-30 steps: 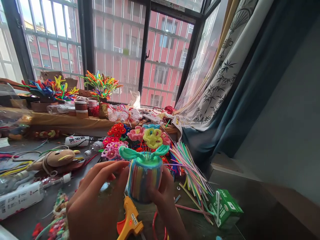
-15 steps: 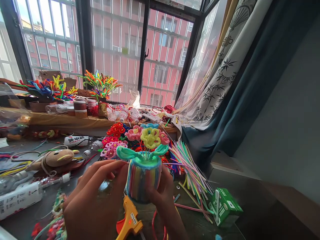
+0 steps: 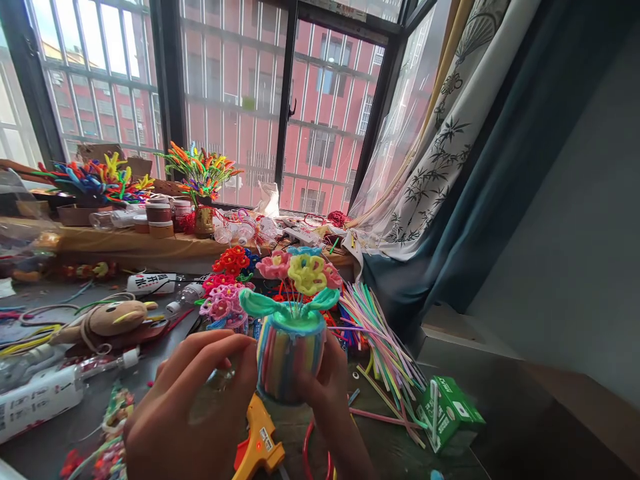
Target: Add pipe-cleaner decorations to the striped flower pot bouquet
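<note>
So, going left to right: a bottle with a white label [image 3: 43,403] lies toward the left side of the bench [image 3: 385,460], with a tan stuffed toy [image 3: 117,317] farther back, cord looped round it. Next is the left hand [image 3: 193,400], fingers curled and fingertips bunched close together right by the pot's left side; can't tell if they're touching it or pinching anything. Pink flowers [image 3: 225,297] sit behind that, toward the back edge. A yellow glue gun [image 3: 263,437] lies toward the near edge. Then the striped pot [image 3: 289,363] itself, upright over the near half, with two mint leaves [image 3: 260,303] and pink, yellow and blue fuzzy blooms [image 3: 307,274]. Right hand [image 3: 325,387] has it gripped from the right. Past that, pastel craft stems [image 3: 380,340] lie in a loose pile, then a green box [image 3: 450,413] near the right edge.
</note>
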`<state>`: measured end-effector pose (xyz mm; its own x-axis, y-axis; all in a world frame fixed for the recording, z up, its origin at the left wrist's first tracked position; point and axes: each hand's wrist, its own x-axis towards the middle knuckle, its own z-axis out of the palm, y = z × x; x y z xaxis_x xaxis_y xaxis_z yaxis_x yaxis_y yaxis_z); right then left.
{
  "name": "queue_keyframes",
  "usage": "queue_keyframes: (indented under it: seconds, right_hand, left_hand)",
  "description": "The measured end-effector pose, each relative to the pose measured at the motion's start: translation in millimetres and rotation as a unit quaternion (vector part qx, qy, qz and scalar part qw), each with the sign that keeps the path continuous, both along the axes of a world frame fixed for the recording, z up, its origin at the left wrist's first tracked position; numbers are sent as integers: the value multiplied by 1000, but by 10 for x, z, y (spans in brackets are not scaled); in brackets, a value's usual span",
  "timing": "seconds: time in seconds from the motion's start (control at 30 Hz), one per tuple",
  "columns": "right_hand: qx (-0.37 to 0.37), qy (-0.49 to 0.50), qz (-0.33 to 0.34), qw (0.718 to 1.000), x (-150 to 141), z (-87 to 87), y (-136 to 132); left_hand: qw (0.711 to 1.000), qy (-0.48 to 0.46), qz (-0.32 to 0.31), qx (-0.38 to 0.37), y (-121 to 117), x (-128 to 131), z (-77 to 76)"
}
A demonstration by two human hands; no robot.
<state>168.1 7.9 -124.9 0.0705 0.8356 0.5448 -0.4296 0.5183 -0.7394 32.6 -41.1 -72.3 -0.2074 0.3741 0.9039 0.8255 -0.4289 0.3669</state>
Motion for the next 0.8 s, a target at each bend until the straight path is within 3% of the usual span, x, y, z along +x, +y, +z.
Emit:
queue_keyframes:
  seconds: [0.3,0.8]
  right_hand:
    - [-8,-10,-11,1000,20,13,4]
    - [-9,-4,5,1000,-11,-44,-4]
  left_hand:
    - [1000,8,0,-16,-24,-48,-76]
    - [999,-17,-33,-25,50,13,70]
